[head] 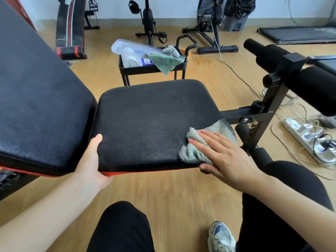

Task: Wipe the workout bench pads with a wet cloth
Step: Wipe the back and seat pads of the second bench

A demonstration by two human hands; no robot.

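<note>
One back pad (36,99), one seat pad (151,120) gripped by left hand (91,162), one cloth (191,152) under flat right hand (224,157)

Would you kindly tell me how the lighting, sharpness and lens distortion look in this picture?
Head view: soft, even light, only a dull sheen on the seat pad and back pad; head view: the wide lens bows the back pad near the left edge; head view: the right hand and cloth look sharp, no evident motion blur.
</note>
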